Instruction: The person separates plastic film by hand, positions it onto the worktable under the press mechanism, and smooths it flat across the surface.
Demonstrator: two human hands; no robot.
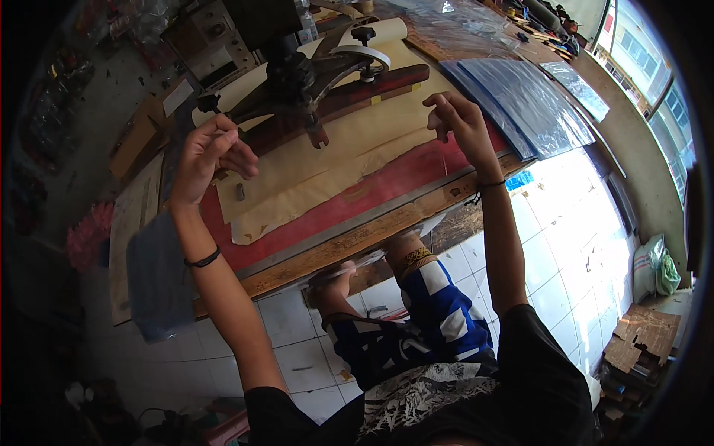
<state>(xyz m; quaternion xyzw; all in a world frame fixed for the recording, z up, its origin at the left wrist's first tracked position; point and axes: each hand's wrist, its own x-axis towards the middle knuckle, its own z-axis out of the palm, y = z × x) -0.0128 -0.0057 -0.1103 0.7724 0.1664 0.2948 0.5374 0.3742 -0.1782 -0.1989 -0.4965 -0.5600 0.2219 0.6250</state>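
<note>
My left hand (213, 154) is raised over the left end of the worktable, its fingers loosely bent and apart, with nothing seen in them. At the right, my right hand (457, 121) hovers near the end of a dark red bar (357, 93), fingers half curled and apart, also without a visible object. Between the hands stands a black metal press head (294, 82) with spread arms and black knobs. Beneath it lies a worn tan sheet (335, 167) on a red mat (401, 178). A small metal piece (240, 193) rests on the sheet by my left hand.
Blue plastic sheets (513, 104) are stacked at the table's right. A grey control box (208, 44) stands behind, near a cardboard box (139, 137). The wooden table edge (349, 241) runs before my legs. More bluish plastic (158, 279) hangs over the left corner.
</note>
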